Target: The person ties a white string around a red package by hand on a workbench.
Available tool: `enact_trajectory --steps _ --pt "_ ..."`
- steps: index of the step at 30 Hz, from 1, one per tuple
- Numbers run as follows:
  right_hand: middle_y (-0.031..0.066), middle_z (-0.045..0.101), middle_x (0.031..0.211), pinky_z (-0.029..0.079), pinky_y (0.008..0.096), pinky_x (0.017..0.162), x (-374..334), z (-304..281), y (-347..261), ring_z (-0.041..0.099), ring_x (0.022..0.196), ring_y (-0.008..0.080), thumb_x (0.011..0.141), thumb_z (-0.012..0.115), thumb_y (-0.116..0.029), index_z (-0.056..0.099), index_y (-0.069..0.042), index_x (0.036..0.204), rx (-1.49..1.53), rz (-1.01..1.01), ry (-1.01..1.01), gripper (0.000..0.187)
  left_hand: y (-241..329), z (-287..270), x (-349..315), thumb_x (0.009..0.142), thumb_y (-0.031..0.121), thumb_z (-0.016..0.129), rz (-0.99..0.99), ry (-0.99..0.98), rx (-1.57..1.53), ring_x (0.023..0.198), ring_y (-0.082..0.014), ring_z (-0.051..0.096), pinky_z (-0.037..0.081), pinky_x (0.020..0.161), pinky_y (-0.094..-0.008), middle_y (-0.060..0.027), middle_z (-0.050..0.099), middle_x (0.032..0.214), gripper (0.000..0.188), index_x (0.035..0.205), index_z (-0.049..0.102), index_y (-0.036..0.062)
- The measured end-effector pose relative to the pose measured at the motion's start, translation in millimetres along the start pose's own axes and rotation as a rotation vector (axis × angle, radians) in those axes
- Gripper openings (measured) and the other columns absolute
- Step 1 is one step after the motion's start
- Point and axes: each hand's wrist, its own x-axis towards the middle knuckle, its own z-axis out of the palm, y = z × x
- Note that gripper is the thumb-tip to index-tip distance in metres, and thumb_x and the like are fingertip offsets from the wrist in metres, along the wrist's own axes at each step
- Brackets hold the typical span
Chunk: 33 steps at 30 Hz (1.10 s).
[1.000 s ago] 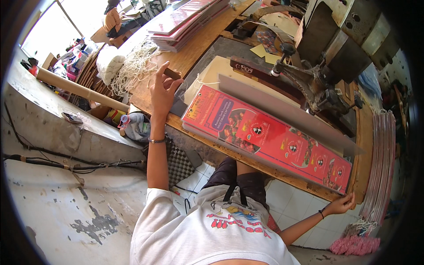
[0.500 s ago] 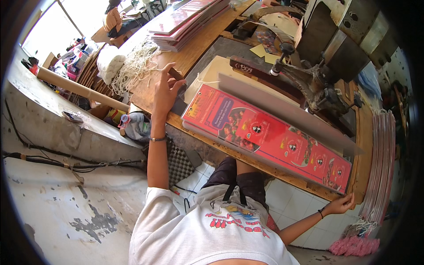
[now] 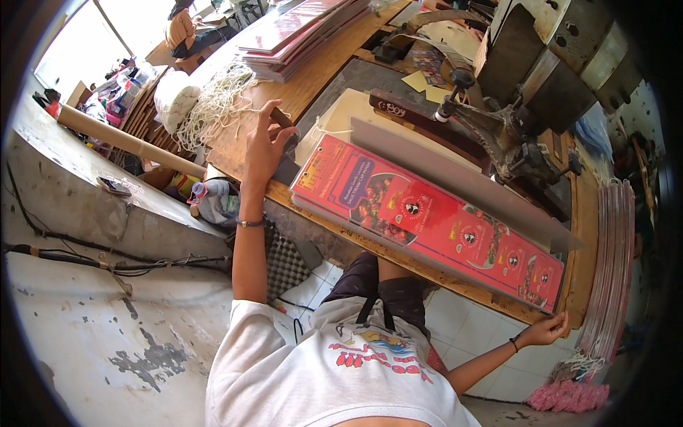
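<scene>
My left hand (image 3: 261, 153) is at the table's left edge, its thumb and fingers closed round a small dark-brown block (image 3: 282, 118). Beside it, a long stack of red printed sheets (image 3: 427, 220) lies slanting along the near edge, with food pictures on top and a hole in its upper left corner. A thin white string (image 3: 331, 131) lies by that corner. Just below the stack's right end, my right hand (image 3: 544, 330) is at the table corner, fingers curled together. What they grip, if anything, is hidden.
A metal machine (image 3: 512, 135) with screw knobs stands behind a translucent upright sheet (image 3: 455, 178). More red-edged boards (image 3: 299, 43) and tangled white string (image 3: 220, 103) are at the back left. Hanging strips (image 3: 608, 263) crowd the right side. A person (image 3: 181, 32) sits far off.
The whole view has shifted very slightly. Both hands keep the same places against the table, and the red stack has not moved.
</scene>
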Motion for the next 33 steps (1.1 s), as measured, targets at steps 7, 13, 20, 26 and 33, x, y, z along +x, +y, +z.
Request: enact_trajectory --steps 7,13,20,26,33 --pt "0.0014 0.064 0.096 0.043 0.0252 0.057 -2 3 -5 0.051 0.069 0.0065 0.103 0.056 -0.019 0.066 0.001 0.113 0.014 -0.020 0.014 0.024 -2 0 0 0.090 0.006 0.070 0.020 -0.009 -0.021 0.094 -0.0185 0.070 0.054 0.078 -0.0303 -0.0127 0.067 0.107 0.060 0.142 0.041 0.0115" --pt "0.0018 0.064 0.094 0.043 0.0257 0.057 -1 3 -1 0.050 0.068 0.0066 0.102 0.057 -0.018 0.066 0.001 0.113 0.041 -0.015 0.013 0.024 -8 0 1 0.090 0.006 0.069 0.068 0.023 0.060 0.096 -0.0191 0.070 0.054 0.080 -0.0311 -0.0129 0.067 0.110 0.061 0.143 0.040 0.0093" --pt "0.0015 0.062 0.089 0.041 0.0262 0.054 -2 8 -12 0.048 0.066 0.0065 0.102 0.057 -0.018 0.067 0.000 0.112 0.022 -0.059 0.057 0.023 -9 3 1 0.089 0.006 0.069 0.063 0.199 -0.114 0.097 -0.0185 0.068 0.053 0.085 -0.0317 -0.0112 0.066 0.106 0.063 0.145 0.038 0.0083" --pt "0.0019 0.064 0.092 0.043 0.0253 0.057 -2 2 -8 0.050 0.067 0.0079 0.102 0.056 -0.017 0.067 -0.001 0.112 0.009 0.026 0.023 0.022 -5 0 0 0.084 0.008 0.075 0.053 0.042 0.162 0.086 -0.0141 0.065 0.051 0.076 -0.0288 -0.0073 0.064 0.091 0.068 0.144 0.043 0.0120" --pt "0.0027 0.065 0.096 0.044 0.0247 0.059 -1 4 -4 0.051 0.070 0.0077 0.102 0.057 -0.019 0.067 0.000 0.111 0.020 -0.003 0.034 0.023 4 3 -1 0.082 0.012 0.078 0.115 0.126 0.166 0.069 -0.0126 0.048 0.046 0.067 -0.0299 -0.0020 0.056 0.078 0.063 0.139 0.051 0.0129"
